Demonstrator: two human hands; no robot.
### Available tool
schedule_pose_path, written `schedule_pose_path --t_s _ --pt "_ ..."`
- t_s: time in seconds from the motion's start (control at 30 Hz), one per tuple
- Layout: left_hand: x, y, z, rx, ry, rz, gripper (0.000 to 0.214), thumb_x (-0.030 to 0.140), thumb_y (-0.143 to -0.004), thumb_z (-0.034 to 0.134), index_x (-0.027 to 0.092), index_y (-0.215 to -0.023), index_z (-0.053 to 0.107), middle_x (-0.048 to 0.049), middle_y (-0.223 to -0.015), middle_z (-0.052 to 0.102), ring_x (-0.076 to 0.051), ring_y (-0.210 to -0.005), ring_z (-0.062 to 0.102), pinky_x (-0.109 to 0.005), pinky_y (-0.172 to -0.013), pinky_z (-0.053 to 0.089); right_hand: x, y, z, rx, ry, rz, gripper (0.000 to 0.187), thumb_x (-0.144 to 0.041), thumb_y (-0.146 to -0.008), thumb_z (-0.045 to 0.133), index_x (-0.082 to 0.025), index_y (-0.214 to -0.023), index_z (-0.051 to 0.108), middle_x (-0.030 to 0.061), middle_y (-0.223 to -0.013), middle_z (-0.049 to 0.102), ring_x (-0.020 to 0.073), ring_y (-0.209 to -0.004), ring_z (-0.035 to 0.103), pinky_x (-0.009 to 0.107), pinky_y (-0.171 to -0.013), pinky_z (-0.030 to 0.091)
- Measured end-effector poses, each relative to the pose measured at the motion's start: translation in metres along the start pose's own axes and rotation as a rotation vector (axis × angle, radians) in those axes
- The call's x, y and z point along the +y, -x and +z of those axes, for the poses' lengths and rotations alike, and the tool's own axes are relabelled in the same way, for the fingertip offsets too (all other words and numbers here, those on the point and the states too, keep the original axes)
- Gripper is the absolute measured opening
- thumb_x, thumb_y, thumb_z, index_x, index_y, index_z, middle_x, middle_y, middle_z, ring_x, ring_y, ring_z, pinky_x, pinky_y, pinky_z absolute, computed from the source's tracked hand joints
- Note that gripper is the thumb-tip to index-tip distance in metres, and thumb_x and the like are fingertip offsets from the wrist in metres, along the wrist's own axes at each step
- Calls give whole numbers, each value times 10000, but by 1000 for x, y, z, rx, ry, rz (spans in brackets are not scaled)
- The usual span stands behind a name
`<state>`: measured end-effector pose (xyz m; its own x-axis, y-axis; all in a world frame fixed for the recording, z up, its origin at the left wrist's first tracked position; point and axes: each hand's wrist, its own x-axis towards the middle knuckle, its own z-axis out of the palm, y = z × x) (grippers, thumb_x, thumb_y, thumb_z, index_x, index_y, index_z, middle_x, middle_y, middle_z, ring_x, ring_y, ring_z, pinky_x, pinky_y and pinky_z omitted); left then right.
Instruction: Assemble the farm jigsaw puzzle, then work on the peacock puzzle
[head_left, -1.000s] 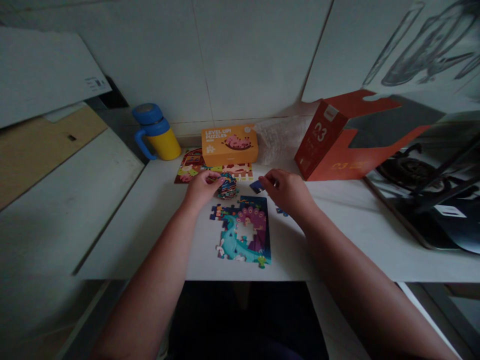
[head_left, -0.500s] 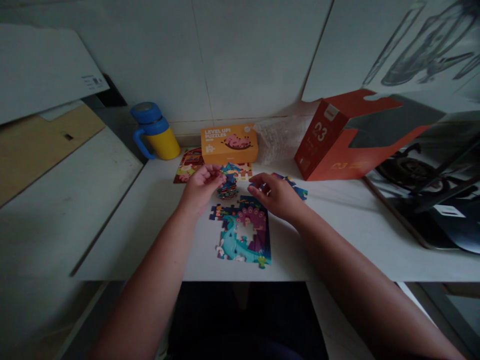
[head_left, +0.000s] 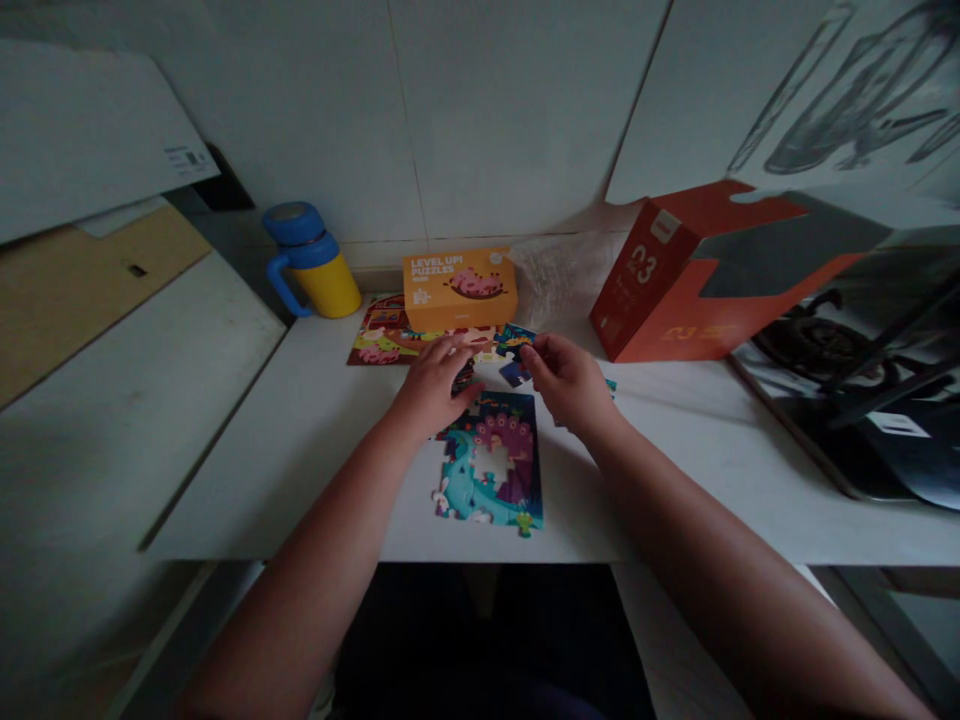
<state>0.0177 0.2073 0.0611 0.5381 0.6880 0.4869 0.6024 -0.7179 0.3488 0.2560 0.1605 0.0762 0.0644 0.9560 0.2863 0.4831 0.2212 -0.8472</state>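
Observation:
A partly assembled jigsaw puzzle (head_left: 457, 475) lies in front of me, with a teal creature, a purple figure and a gap in its middle. Just behind it, a stack of puzzle pieces (head_left: 464, 377) stands between the thumb and curved fingers of my left hand (head_left: 427, 392), which hides much of it. My right hand (head_left: 568, 382) pinches a dark blue puzzle piece (head_left: 516, 338) with an orange figure. Below that, a second blue piece (head_left: 514, 375) shows beside the fingertips; whether it is held too, I cannot tell. More pieces (head_left: 611, 386) peek out behind my right hand.
An orange puzzle box (head_left: 459, 290) stands at the wall, with a colourful farm-scene puzzle (head_left: 379, 340) before it. Left of these is a blue and yellow mug (head_left: 322, 270). Clear plastic wrap (head_left: 562, 275) and a red-orange carton (head_left: 667, 290) stand right, near a black appliance (head_left: 862, 420).
My left hand has moved right and come around the stack. My right hand has closed on a blue puzzle piece, now raised near the stack.

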Motion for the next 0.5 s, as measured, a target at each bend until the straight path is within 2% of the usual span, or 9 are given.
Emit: schedule_pose_path --t_s 0.1,0.33,0.5 --pt "-5 -2 11 -111 -58 -2 408 243 -945 742 238 -1351 705 -151 -1489 600 -343 -1442 526 -548 -1256 413 0 -1 -3 30 15 0 426 -645 -1009 557 -234 -907 600 27 -743 706 157 -571 586 273 -537 368" --pt "-8 -1 12 -145 -94 -67 329 203 -913 733 242 -1239 756 -140 -1383 624 -352 -1337 578 -533 -1197 455 -2 0 0 -26 54 27 408 -625 -995 568 -228 -927 634 7 -671 653 167 -576 578 285 -545 363" --pt "-12 -1 11 -164 -155 -98 269 214 -880 753 230 -1145 796 -145 -1294 649 -359 -1246 614 -513 -1142 487 -5 1 1 -44 167 23 384 -593 -994 586 -226 -909 659 13 -686 668 162 -592 543 304 -581 360"
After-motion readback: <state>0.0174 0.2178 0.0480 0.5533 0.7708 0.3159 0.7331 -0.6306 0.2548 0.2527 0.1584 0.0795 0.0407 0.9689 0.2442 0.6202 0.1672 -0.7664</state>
